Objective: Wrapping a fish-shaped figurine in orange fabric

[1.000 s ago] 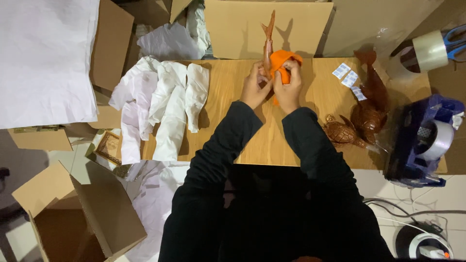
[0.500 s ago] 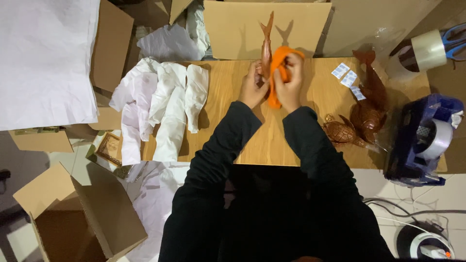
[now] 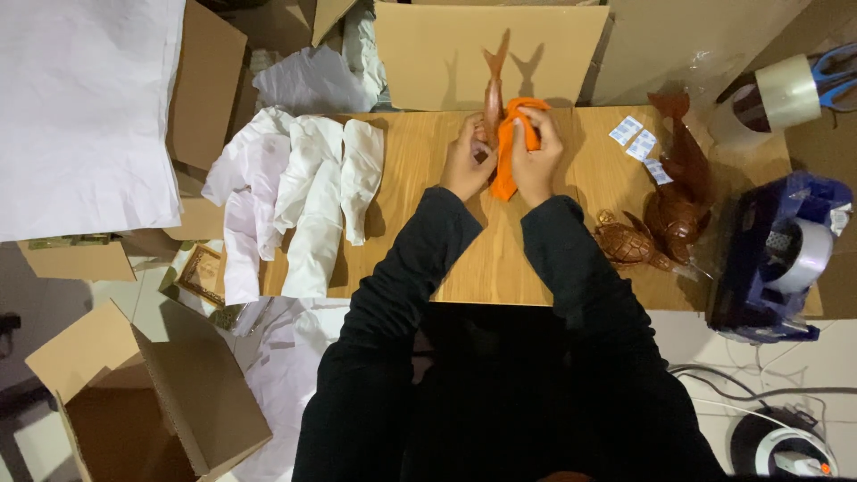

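The wooden table [image 3: 527, 268] spans the centre of the frame. At its upper centre edge stands a slim brown carved fish figure [image 3: 493, 94], tail up, with an orange cloth [image 3: 509, 147] against its right side. The figure looks rigid and probably brittle at the thin tail; grip the thicker lower body. The cloth is soft and limp. The left hand [image 3: 466, 161] is curled around the figure's lower body. The right hand [image 3: 536, 156] is clenched on the cloth.
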